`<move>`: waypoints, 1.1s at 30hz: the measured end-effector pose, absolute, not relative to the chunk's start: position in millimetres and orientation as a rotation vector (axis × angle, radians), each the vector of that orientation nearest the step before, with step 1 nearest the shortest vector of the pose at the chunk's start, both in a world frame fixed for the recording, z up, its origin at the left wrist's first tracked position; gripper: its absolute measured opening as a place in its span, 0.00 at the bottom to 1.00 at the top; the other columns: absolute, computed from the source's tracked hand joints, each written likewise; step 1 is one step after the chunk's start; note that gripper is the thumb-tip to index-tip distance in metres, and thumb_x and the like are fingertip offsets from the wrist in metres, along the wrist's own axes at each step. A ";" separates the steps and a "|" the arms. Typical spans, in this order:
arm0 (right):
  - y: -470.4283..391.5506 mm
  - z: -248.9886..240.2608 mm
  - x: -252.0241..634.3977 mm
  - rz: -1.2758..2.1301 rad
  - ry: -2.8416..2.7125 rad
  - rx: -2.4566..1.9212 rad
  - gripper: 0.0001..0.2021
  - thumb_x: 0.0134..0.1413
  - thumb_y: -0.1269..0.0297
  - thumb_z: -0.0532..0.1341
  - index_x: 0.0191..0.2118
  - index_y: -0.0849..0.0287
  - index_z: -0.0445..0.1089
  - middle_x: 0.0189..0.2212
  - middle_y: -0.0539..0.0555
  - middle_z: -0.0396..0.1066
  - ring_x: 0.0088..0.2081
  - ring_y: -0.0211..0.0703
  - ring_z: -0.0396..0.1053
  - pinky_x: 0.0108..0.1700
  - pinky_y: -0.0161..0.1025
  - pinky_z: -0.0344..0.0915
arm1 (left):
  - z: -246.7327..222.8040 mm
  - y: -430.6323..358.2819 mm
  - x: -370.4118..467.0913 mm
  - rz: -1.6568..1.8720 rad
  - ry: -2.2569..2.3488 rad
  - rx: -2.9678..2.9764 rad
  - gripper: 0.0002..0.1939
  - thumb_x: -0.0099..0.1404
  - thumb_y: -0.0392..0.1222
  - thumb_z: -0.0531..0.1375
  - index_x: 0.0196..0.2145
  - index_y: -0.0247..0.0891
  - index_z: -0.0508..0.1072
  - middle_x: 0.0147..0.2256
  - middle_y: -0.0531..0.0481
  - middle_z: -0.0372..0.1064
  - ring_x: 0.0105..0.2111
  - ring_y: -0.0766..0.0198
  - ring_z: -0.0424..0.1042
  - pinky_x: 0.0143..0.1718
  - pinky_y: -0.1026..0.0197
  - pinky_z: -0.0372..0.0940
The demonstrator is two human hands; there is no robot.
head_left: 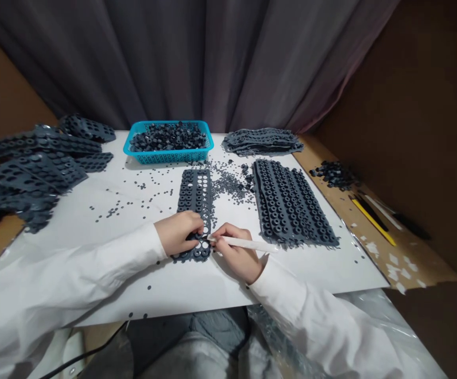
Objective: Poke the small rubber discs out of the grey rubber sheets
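Note:
A narrow dark grey rubber-looking sheet with rows of rings and holes lies lengthwise before me on the white table surface. My left hand rests over its near part, thumb and forefinger curled together at a small dark bit I cannot make out. From the right, my right hand grips a slim white pen-like tool between thumb and fingers. The tool's tip meets the sheet close to my left fingertips; what kind of tip it has is too small to tell. White holes show along the sheet's right side.
Behind stands a blue basket full of small dark pieces. Ringed sheets lie to the right, more stacked sheets behind them, and a heap of sheets at left. Tiny dark discs are scattered about. A yellow tool lies far right.

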State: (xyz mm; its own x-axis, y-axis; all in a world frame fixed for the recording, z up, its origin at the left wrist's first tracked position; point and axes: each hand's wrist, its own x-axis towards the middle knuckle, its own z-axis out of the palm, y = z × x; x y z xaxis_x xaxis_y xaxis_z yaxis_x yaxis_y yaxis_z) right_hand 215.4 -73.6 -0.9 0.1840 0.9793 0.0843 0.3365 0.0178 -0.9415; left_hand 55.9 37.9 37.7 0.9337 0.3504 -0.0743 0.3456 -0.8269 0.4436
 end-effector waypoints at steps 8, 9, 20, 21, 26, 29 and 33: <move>-74.7 1.6 214.4 0.715 -1.429 -1.511 0.06 0.46 0.73 0.56 0.25 0.60 0.70 0.20 0.47 0.69 0.23 0.34 0.64 0.28 0.30 0.58 | 33.2 26.4 61.7 -0.150 0.373 2.991 0.07 0.62 0.29 0.53 0.29 0.33 0.70 0.30 0.44 0.68 0.33 0.58 0.65 0.35 0.60 0.60; -74.8 1.9 214.1 0.707 -1.436 -1.510 0.06 0.46 0.73 0.56 0.25 0.60 0.70 0.19 0.47 0.68 0.22 0.34 0.64 0.27 0.30 0.58 | 31.4 27.3 60.8 -0.127 0.354 3.000 0.09 0.62 0.28 0.52 0.28 0.33 0.70 0.29 0.44 0.68 0.32 0.58 0.65 0.35 0.60 0.60; -71.6 -3.1 215.6 0.881 -1.252 -1.473 0.05 0.47 0.70 0.56 0.27 0.60 0.69 0.20 0.49 0.69 0.23 0.36 0.65 0.26 0.31 0.58 | 45.7 74.4 25.4 0.554 0.957 1.202 0.10 0.49 0.43 0.61 0.28 0.34 0.70 0.27 0.48 0.69 0.23 0.68 0.62 0.24 0.67 0.59; -70.2 -3.8 216.2 0.890 -1.216 -1.476 0.05 0.47 0.69 0.56 0.27 0.60 0.69 0.21 0.49 0.70 0.23 0.36 0.65 0.26 0.31 0.59 | 44.9 74.4 26.0 0.504 0.943 1.070 0.11 0.47 0.42 0.60 0.28 0.34 0.70 0.27 0.47 0.69 0.22 0.68 0.62 0.23 0.66 0.59; -64.2 -2.7 215.5 0.880 -1.213 -1.524 0.05 0.47 0.68 0.56 0.28 0.60 0.69 0.22 0.49 0.71 0.24 0.37 0.66 0.28 0.31 0.60 | 37.8 66.5 39.6 0.308 0.902 1.243 0.11 0.47 0.43 0.58 0.28 0.35 0.67 0.24 0.49 0.66 0.21 0.67 0.61 0.21 0.66 0.56; -63.4 0.3 213.8 0.879 -1.227 -1.540 0.06 0.47 0.68 0.56 0.28 0.61 0.70 0.21 0.49 0.70 0.24 0.36 0.65 0.27 0.31 0.59 | 37.3 61.0 48.5 0.211 0.823 1.737 0.09 0.49 0.44 0.61 0.25 0.35 0.69 0.22 0.53 0.63 0.21 0.68 0.59 0.23 0.66 0.55; -63.9 2.1 212.9 0.844 -1.279 -1.556 0.05 0.48 0.69 0.56 0.28 0.61 0.70 0.21 0.48 0.70 0.23 0.35 0.64 0.26 0.30 0.58 | 37.0 54.9 56.9 0.111 0.610 2.474 0.06 0.53 0.38 0.62 0.30 0.34 0.72 0.27 0.51 0.65 0.27 0.64 0.64 0.30 0.64 0.60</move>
State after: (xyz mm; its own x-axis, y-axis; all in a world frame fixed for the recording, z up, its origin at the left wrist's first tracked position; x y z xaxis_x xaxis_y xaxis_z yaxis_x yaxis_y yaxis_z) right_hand 212.9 -63.9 2.1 0.2245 0.9734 0.0451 0.3410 -0.0351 -0.9394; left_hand 56.9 54.9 37.0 0.8917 0.4492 -0.0561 0.4007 -0.7255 0.5595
